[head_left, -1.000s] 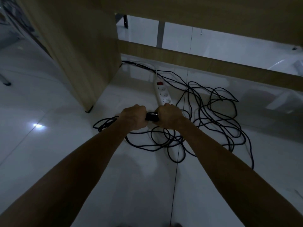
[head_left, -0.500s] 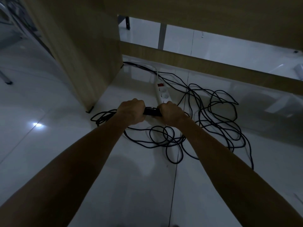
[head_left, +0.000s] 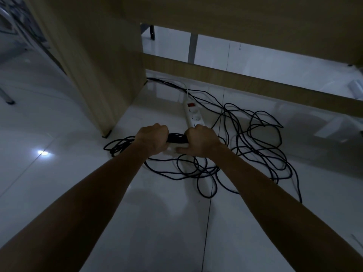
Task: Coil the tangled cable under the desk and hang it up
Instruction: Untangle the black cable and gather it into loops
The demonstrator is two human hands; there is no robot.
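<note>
A long black cable lies in tangled loops on the white tiled floor under a wooden desk. Both my arms reach forward over it. My left hand and my right hand are fists side by side, each closed around a bundled black stretch of the cable that shows between them. More loops spread behind my left wrist and below and to the right of my right hand.
A white power strip with a red switch lies just beyond my hands. The desk's wooden side panel stands to the left, and a low wooden crossbar runs behind the cable. A light spot reflects on the floor.
My hands have moved slightly apart and away from me, and a longer stretch of the black bundle shows between them.
</note>
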